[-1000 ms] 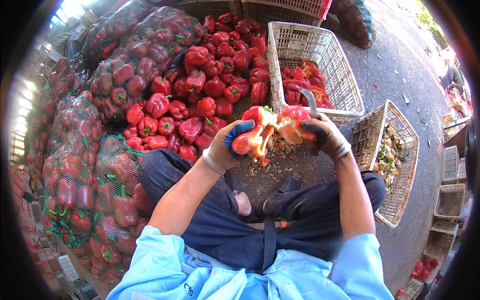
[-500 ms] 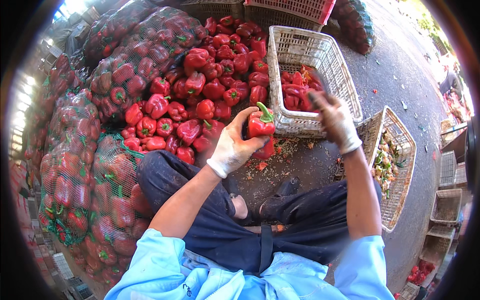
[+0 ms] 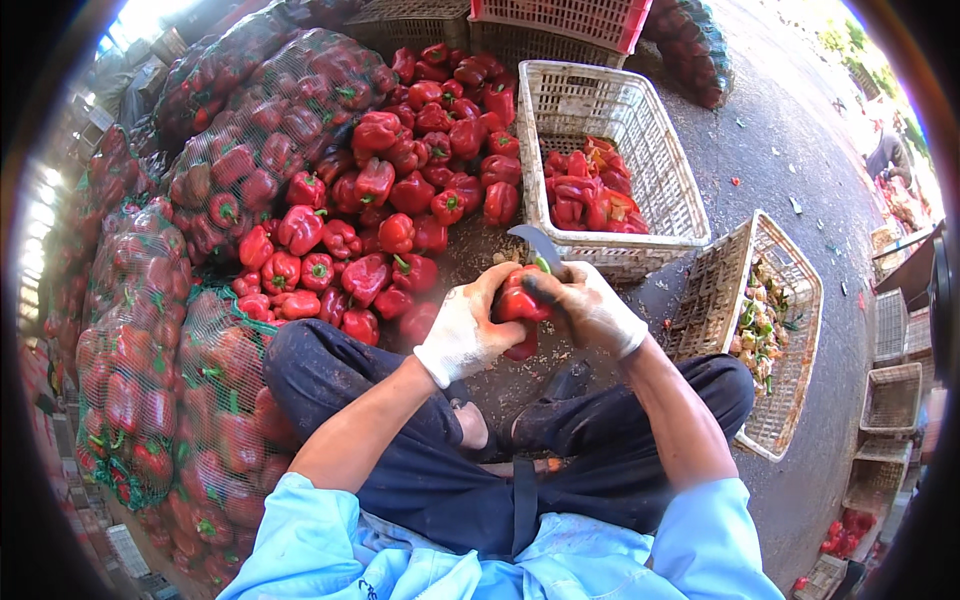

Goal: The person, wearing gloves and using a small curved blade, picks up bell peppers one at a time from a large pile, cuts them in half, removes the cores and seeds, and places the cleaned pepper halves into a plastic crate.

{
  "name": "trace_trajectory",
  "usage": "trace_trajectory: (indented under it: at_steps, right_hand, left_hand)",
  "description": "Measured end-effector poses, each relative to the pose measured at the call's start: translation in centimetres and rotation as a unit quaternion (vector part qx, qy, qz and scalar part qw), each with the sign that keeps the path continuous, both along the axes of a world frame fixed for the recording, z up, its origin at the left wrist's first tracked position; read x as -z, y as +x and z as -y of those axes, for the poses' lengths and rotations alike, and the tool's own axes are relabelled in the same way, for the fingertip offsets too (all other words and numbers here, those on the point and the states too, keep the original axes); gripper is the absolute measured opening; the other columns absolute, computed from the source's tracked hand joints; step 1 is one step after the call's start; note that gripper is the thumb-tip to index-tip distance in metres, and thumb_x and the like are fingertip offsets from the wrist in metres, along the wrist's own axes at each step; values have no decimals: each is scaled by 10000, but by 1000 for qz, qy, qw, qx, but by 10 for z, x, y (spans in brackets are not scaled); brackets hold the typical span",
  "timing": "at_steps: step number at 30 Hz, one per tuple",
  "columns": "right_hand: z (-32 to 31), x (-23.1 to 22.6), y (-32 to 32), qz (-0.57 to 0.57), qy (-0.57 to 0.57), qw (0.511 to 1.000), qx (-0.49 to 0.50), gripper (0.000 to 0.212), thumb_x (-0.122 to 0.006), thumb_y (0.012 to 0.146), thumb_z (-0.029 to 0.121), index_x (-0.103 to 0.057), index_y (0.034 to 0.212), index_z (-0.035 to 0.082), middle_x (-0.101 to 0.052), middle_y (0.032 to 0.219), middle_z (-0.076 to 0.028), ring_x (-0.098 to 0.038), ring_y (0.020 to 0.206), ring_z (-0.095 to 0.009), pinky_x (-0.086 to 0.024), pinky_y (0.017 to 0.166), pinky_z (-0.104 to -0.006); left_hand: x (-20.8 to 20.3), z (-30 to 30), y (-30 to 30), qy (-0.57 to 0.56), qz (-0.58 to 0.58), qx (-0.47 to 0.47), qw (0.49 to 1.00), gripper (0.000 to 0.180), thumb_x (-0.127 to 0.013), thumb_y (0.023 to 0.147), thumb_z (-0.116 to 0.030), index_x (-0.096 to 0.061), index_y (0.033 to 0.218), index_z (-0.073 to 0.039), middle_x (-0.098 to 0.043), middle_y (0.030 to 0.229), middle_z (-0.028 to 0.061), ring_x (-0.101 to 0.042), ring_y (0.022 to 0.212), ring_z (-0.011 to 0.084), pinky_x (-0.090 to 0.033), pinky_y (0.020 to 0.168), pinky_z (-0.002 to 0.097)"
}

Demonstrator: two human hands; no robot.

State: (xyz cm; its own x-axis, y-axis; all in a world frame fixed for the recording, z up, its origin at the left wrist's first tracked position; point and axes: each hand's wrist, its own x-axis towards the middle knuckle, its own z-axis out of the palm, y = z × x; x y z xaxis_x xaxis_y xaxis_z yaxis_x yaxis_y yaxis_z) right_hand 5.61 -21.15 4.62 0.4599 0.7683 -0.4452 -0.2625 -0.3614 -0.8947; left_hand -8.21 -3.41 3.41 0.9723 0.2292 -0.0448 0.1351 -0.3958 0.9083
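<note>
Between my knees, my left hand [image 3: 468, 328] in a white glove grips a red bell pepper [image 3: 519, 302], its green stem toward the top. My right hand [image 3: 603, 312], also gloved, with dark-stained fingers, is closed on a knife whose curved blade [image 3: 537, 243] points up and left beside the stem. Its handle is hidden in the fist. The right thumb presses against the pepper's side. Another red piece shows beneath the pepper. Just beyond my hands stands a white plastic crate [image 3: 640, 240] holding cut red peppers [image 3: 590, 195].
Whole red bell peppers [image 3: 370, 230] are piled ahead to the left. Stuffed mesh sacks [image 3: 130, 350] line the left side. A tilted crate [image 3: 815, 335] with cut-off stems and cores [image 3: 765, 325] sits at my right. Farther back is a red crate [image 3: 560, 22]. Seeds and scraps litter the ground.
My right hand has come left from over the white crate to the pepper, bringing the knife to its stem end. My left hand has shifted slightly lower with the pepper.
</note>
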Motion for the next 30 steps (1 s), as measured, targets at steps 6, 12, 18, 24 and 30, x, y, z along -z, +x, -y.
trace_trajectory:
  at_steps: [6,12,18,24,30]
  right_hand:
    - [16,-8,4,-49,-30,997,46,531,-751,989,583,-698,1116,70,-577,681,20,-493,465,-81,-337,424,-257]
    - [11,-34,0,27,-47,990,128,562,-702,1013,635,-719,1082,77,-595,688,20,-514,498,-81,-367,439,-275]
    - [64,-48,38,135,94,959,230,491,-646,1080,561,-720,1220,97,-587,682,31,-502,503,-70,-405,446,-240]
    - [155,-44,83,-77,174,912,364,454,-667,1097,431,-635,1380,77,-621,854,23,-517,611,-54,-436,509,-240]
    - [266,-30,97,72,51,894,439,427,-514,1163,322,-588,1543,142,-606,882,28,-467,577,-36,-369,462,-206]
  left_hand:
    - [8,-14,0,-299,-25,63,952,599,-730,861,20,-631,1451,-7,-727,1273,30,-655,1190,116,-514,1103,329]
    - [6,-9,5,-239,27,20,970,552,-743,881,-14,-651,1425,-28,-729,1269,34,-653,1190,116,-510,1099,318]
    - [15,-20,41,-267,91,-65,957,470,-816,912,-72,-669,1353,1,-759,1200,59,-703,1090,134,-566,1024,325]
    - [-38,-20,161,-252,113,-69,959,657,-914,854,-155,-617,1406,43,-746,1255,131,-720,1100,193,-581,1010,323]
    - [-30,-95,181,126,108,-46,985,770,-912,858,-393,-627,1429,38,-773,1263,202,-750,1149,238,-583,1003,359]
